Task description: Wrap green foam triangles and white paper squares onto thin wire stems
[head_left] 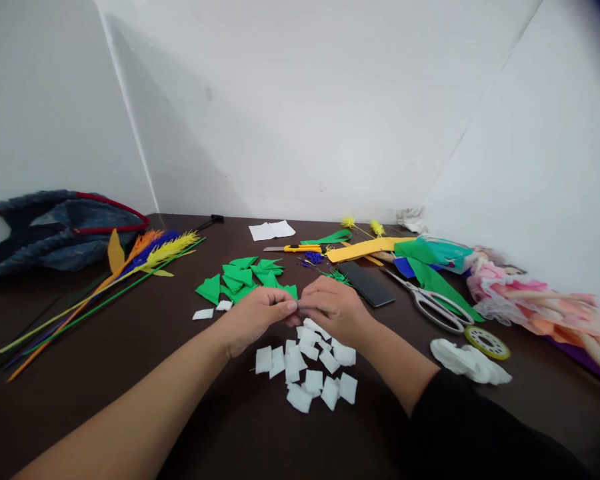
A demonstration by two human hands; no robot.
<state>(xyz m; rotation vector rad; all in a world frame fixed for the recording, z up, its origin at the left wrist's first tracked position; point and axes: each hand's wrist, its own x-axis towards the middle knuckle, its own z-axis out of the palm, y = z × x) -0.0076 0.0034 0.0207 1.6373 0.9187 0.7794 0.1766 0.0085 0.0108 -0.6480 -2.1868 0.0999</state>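
My left hand (260, 313) and my right hand (336, 308) meet fingertip to fingertip over the middle of the table. Both have their fingers pinched together, and whatever lies between them is hidden or too small to make out. Just below them several small white squares (313, 381) of soft material are spread in a loose pile. Behind my left hand lie several green paper pieces (240, 275), many of them pointed. Two more white pieces (203, 314) rest left of my left wrist. Small green stems (338, 275) lie just beyond my right hand.
A black phone (367, 283), grey-handled scissors (437, 308), a tape roll (487, 342) and white cotton (470, 362) lie right. Dolls (535, 300) fill the right edge. A yellow cutter (300, 249) lies behind. Colored stems (105, 287) and a denim bag (55, 230) are left.
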